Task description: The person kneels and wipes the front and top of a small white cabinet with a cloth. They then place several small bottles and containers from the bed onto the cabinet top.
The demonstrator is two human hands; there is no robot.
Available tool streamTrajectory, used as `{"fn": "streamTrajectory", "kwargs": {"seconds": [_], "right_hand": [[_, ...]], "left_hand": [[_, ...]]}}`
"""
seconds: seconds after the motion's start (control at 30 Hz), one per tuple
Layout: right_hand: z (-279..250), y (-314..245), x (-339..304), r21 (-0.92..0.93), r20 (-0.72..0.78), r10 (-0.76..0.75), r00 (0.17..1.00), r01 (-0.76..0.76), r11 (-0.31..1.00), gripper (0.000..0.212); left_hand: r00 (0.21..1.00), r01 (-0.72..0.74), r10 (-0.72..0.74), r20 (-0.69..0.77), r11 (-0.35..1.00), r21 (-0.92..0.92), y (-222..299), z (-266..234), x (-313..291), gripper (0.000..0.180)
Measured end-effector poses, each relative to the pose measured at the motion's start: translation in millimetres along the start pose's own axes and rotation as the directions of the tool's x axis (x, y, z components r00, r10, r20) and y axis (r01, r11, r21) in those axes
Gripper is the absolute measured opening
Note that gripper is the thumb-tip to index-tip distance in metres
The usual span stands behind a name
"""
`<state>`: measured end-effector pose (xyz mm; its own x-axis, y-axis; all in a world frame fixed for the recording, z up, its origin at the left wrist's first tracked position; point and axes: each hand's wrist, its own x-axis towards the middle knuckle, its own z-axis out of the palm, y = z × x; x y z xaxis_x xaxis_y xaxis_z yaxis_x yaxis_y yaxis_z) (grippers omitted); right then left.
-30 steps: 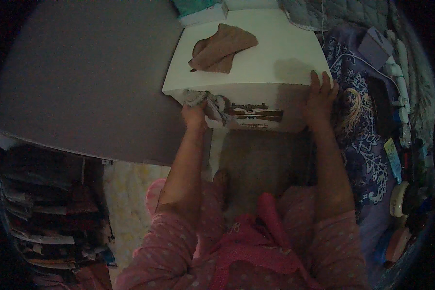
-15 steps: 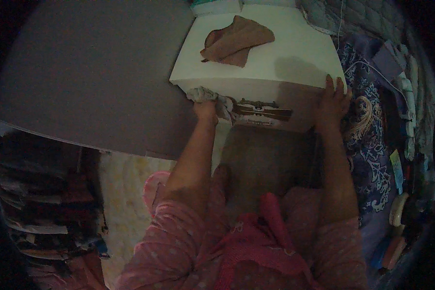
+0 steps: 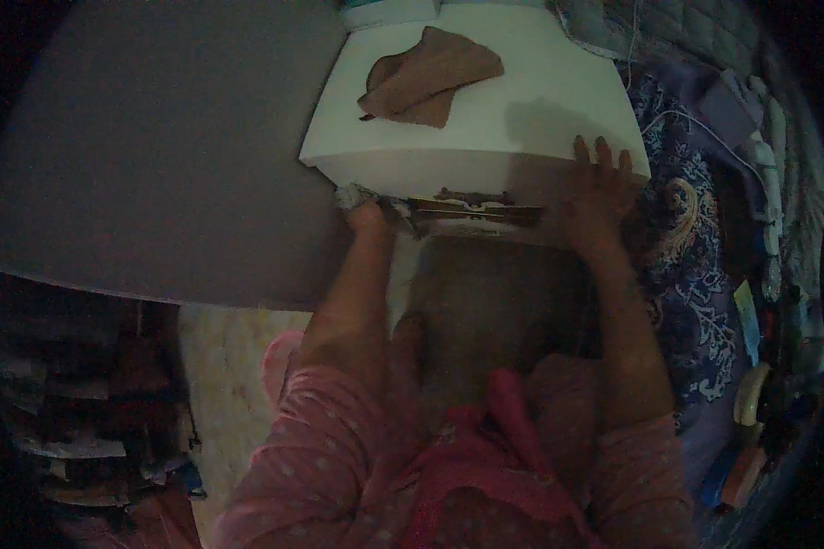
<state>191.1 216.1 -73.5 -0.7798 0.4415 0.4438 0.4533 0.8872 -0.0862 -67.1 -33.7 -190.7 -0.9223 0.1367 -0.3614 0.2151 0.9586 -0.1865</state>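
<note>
A white drawer cabinet stands in front of me, with dark ornate handles on its shaded front. At the cabinet's left front edge, my left hand is closed around a crumpled greyish-white cloth, part of which hangs toward the handles. My right hand lies against the right part of the front, its fingers spread and their tips reaching over the top edge. A folded brown cloth lies on the cabinet top, away from both hands.
A large grey panel borders the cabinet on the left. To the right lies dark blue patterned fabric with a white cable across it. A dark, flat-topped stool-like shape sits below the drawers. Dim stacked items fill the lower left.
The view has shifted slightly, moving the cabinet left in the picture. My left hand with the greyish cloth is a little lower on the front. My right hand has slid slightly left, fingers wider apart.
</note>
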Motion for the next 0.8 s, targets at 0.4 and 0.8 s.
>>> {"fn": "streamTrajectory", "kwargs": {"seconds": [0.4,0.8], "right_hand": [[3.4,1.5,0.7,-0.009,-0.080,0.013,0.997,-0.014,1.000,0.086],[9.8,0.9,1.6,0.016,-0.048,0.005,0.999,-0.004,1.000,0.082]], "left_hand": [[0.972,-0.223,0.209,0.106,0.962,0.156,18.8,0.1,-9.3,0.050],[0.978,-0.192,0.115,-0.172,0.814,-0.549,26.9,31.8,-17.1,0.029]]}}
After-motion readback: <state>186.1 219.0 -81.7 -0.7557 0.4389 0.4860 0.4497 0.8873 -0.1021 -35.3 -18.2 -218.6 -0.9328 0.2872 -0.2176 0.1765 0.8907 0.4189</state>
